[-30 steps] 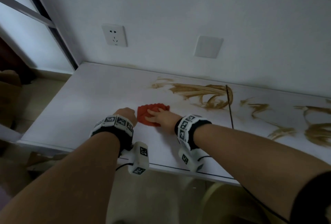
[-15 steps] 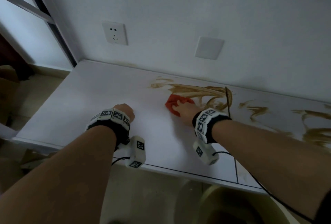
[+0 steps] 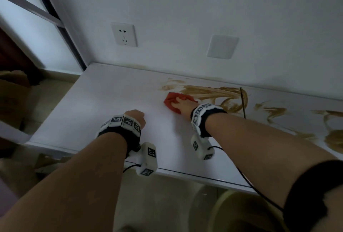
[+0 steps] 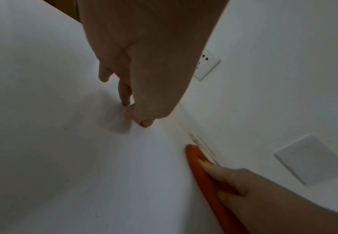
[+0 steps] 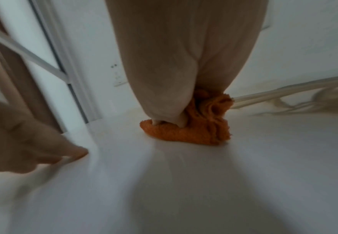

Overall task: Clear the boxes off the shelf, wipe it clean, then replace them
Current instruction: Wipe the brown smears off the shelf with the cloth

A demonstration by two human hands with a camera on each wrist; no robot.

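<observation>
On the shelf: the right hand [image 3: 182,104] had carried the cloth [image 3: 171,102] away from the left hand [image 3: 136,117], out of the clean patch and up to the near end of the brown smears [image 3: 213,93] by the back wall.
What that means: looked like the wiping had only just reached the dirty part, so I'd guess the clean step was maybe half done.
Right fingers: [image 5: 179,121] pressed down into the bunched cloth, curled over it rather than flat.
Left fingers: [image 4: 125,93] bent, tips touching the shelf [image 3: 104,101], holding nothing. It hadn't really moved, just bracing.
Boxes: none up there. A cardboard box [image 3: 13,83] sat on the floor off to the left; putting them back was still to come.
Surface: white and glossy, clean on the left, streaked brown across the right, with a dark seam [image 3: 242,101] through the smears.
Room: dim, white wall with a socket [image 3: 124,35] and a blank plate [image 3: 222,46], dark frame at left.
</observation>
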